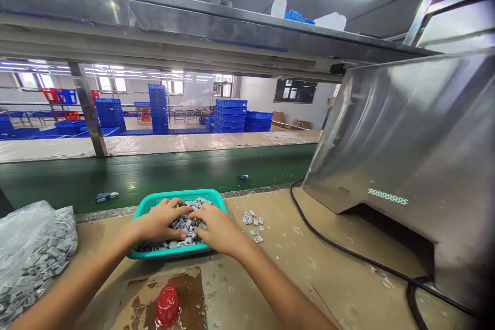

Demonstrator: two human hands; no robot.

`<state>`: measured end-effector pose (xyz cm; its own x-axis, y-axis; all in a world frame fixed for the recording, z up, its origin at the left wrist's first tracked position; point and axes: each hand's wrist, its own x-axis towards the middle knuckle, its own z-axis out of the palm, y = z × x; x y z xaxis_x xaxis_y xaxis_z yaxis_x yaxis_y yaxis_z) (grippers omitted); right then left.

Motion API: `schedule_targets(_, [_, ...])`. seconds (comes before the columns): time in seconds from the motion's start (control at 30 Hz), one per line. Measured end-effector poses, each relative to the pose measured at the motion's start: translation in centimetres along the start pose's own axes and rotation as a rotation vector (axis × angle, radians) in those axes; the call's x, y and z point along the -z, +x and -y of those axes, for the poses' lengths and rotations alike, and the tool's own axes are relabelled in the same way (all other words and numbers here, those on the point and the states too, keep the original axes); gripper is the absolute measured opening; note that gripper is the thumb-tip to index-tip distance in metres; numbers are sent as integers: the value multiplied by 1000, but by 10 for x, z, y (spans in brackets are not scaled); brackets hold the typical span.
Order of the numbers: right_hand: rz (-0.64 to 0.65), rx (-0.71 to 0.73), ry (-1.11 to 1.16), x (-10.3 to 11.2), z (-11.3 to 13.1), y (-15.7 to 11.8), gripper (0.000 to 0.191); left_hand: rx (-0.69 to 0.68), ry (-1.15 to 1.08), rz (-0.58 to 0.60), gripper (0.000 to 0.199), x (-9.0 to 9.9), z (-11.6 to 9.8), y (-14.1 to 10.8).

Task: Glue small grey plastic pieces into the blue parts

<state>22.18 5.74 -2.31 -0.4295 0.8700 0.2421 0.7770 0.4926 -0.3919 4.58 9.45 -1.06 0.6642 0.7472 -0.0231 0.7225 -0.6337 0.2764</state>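
Note:
A teal plastic basket full of small grey plastic parts stands on the bench in front of me. Both hands reach into it. My left hand rests palm down on the parts at the left, thumb stretched toward the middle, fingers apart. From the right, my right hand touches the same heap, its fingers spread over the parts. Neither hand shows a part lifted clear of the heap; the undersides of both are hidden.
A clear bag of grey parts lies left. A red object sits on a wet brown patch in front. Several loose grey parts lie right of the basket. Beyond runs a green conveyor belt. A metal housing with a black cable stands right.

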Motion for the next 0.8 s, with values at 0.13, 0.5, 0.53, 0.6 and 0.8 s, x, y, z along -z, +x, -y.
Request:
schedule_targets(0.13, [4,29,-17,0,1,-3,41,-48,-117,-108,38,-9,-4,2])
schedule_targets(0.5, [-77,9,39,-3,0,-2,38,-28,-254,-281,35,-5,-13,3])
schedule_targets(0.53, [-84,11,50,-4,-1,-2,36,-20,-255,-292,35,-5,-12,3])
schedule_targets(0.6, [-98,14,76,-4,-2,-1,32,-13,-249,-305,37,-6,-9,4])
schedule_targets(0.8, [-161,33,190,-1,-7,0,34,-83,-224,-245,39,-8,-7,4])
